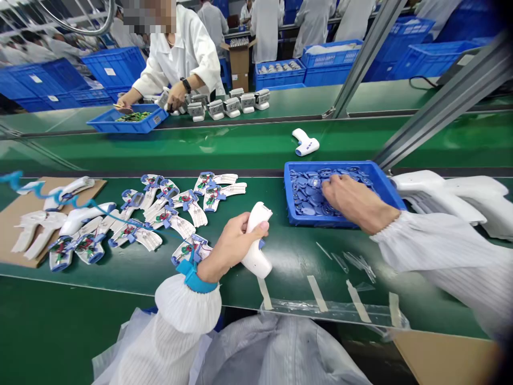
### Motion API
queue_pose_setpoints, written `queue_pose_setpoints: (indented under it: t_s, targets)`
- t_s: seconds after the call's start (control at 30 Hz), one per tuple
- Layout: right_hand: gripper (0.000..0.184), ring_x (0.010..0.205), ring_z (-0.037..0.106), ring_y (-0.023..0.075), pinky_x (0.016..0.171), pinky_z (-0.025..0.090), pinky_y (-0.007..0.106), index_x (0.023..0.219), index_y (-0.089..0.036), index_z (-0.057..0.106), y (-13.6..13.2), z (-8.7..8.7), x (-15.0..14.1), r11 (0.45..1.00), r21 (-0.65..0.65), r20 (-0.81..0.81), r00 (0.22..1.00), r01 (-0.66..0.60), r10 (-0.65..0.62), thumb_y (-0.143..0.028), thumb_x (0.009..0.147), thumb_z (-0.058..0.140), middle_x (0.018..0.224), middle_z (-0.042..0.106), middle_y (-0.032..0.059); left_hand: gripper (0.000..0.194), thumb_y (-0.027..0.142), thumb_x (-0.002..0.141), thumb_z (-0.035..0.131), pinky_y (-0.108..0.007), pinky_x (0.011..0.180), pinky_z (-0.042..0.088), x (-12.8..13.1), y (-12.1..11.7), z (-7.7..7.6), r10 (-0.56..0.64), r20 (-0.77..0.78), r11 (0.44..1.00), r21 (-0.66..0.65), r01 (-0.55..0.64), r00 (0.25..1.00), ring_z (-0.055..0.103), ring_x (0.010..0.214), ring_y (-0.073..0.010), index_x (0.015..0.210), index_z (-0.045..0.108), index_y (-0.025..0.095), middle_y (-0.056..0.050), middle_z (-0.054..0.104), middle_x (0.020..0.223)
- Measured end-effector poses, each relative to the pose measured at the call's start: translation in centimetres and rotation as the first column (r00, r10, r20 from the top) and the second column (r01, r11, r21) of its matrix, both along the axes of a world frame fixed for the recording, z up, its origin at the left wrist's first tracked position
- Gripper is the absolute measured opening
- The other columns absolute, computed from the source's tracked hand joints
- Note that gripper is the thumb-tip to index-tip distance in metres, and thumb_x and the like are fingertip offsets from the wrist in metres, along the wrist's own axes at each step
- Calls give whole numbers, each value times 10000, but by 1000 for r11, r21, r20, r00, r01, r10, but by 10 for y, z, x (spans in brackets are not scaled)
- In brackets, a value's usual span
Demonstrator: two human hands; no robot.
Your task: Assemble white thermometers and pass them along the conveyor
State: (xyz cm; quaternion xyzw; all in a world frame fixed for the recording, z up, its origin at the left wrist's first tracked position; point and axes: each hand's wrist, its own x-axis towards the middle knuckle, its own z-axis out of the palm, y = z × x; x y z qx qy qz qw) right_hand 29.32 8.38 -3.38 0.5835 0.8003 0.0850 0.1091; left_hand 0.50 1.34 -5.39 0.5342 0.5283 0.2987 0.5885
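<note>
White pistol-shaped housing (257, 261) is sitting clasped in the left hand (234, 243), near the front edge of the bench (292, 256). Open room is separating it from the blue tray (320, 221), inside whose rim the right hand (347, 195) is touching blue oval pieces (306, 190); whether it is pinching one is unclear. Wired half-shells (186, 200) are lying leftward.

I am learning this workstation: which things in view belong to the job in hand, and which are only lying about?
Likely belonging:
curved white plastic housing, in the left hand
small blue plastic parts in the blue plastic tray, right hand among them
opened white housings with coloured wires

Seemingly apart from it:
thin clear plastic strips
beige tape strips, stuck down
</note>
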Motion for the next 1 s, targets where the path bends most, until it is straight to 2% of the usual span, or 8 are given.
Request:
queue_pose_setpoints:
  t_s: [0.07,0.2,0.4,0.57,0.67,0.83,0.9,1.0]
  targets:
    - [419,933,672,306,832,470,378,1189,17,701,-3,5,12,999,27,-45,998,41,-39,4,948,358,1090,694,269,436,536,880,714,-276,675,491,8,-3,-2,0,58,999,-34,2,998,643,767,-166,1067,634,151,-76,716,952]
    - [438,986,699,297,811,493,362,1313,-66,695,-6,8,26,988,82,-182,976,133,-117,-89,1014,376,1169,708,223,327,472,875,725,-272,675,455,26,-4,1,-50,-18,999,18,50,999,607,747,-152,932,628,165,-30,668,855]
    - [349,1126,699,252,979,506,324,1275,-143,736,16,-8,-3,996,-17,-337,937,93,-93,-326,1024,577,1234,756,128,315,475,887,713,-266,647,419,39,-1,3,-84,-51,996,10,84,995,586,732,-147,927,622,177,-2,629,824]
    - [213,927,731,266,832,524,323,1057,-139,809,39,-20,-24,986,-65,-374,912,156,-169,-221,933,656,955,792,131,334,496,896,710,-268,652,423,34,-4,-1,-81,-87,994,68,87,993,598,744,-155,929,636,171,-17,663,834]
    - [266,923,717,266,833,519,336,1019,-137,818,29,-11,-20,987,-17,-404,902,159,-152,-192,970,563,1020,767,161,384,547,949,636,-276,667,460,32,-6,-3,-83,-26,995,55,84,996,632,760,-164,980,660,166,-60,728,924]
    - [354,1053,693,276,929,528,373,1128,-138,786,2,4,-12,989,63,-448,889,137,-95,-227,1038,456,1145,739,156,403,548,961,622,-286,670,489,38,-5,-4,-102,12,994,34,102,995,654,781,-176,1024,679,154,-99,760,982]
    - [318,1067,699,291,938,534,389,1177,-132,769,4,-1,-17,990,43,-431,897,132,-101,-251,1026,515,1175,739,168,399,541,957,627,-295,676,499,42,-4,-3,-123,-8,992,39,123,992,658,792,-186,1020,684,151,-106,765,986]
    - [237,995,721,317,911,548,402,1096,-101,780,19,-15,-29,993,-34,-379,918,113,-118,-239,936,674,1063,753,203,384,524,944,638,-303,679,511,45,-4,-4,-133,-32,990,50,135,991,662,788,-194,1025,688,152,-100,761,963]
